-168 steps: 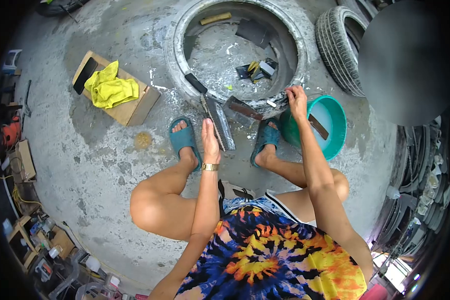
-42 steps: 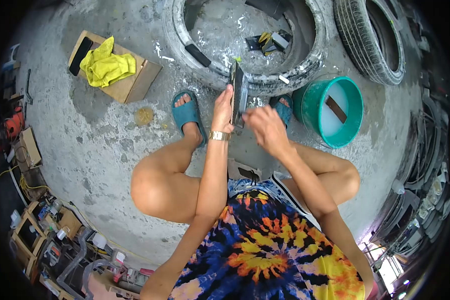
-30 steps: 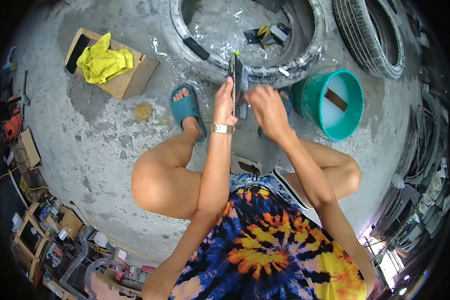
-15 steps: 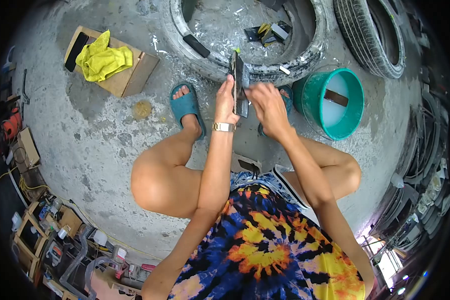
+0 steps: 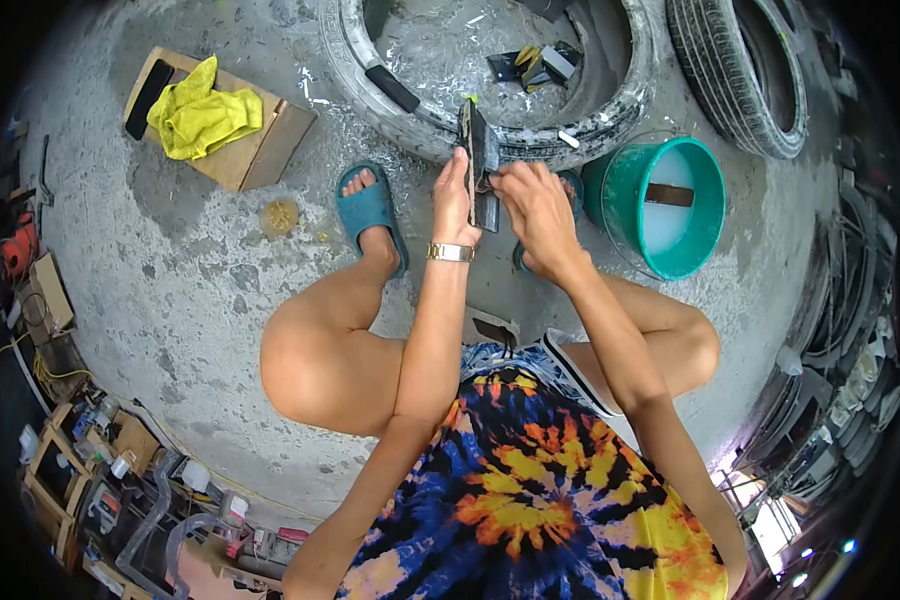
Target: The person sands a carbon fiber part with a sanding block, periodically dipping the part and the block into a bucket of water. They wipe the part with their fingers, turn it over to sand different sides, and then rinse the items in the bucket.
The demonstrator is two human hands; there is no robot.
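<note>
My left hand (image 5: 454, 203) grips a long dark flat strip (image 5: 477, 150), held upright on edge between my knees. A gold watch sits on that wrist. My right hand (image 5: 530, 208) presses against the strip's right face from the side, fingers curled on it; whether it holds a small tool I cannot tell. Both hands hover over the wet concrete just in front of a white-smeared tyre (image 5: 420, 115) lying flat. My feet wear teal slippers (image 5: 368, 210) on either side of the hands.
A teal bucket (image 5: 620, 195) of milky water with a dark piece in it stands at my right. Scraps lie inside the flat tyre. A second tyre (image 5: 735, 70) lies further right. A wooden box (image 5: 270, 140) with a yellow rag (image 5: 202, 115) sits left. Shelves and clutter line the edges.
5.6 s ago my right hand reached to the tyre rim by the bucket; it came back onto the strip. The strip was turned up on edge, and my right hand shifts slightly along it.
</note>
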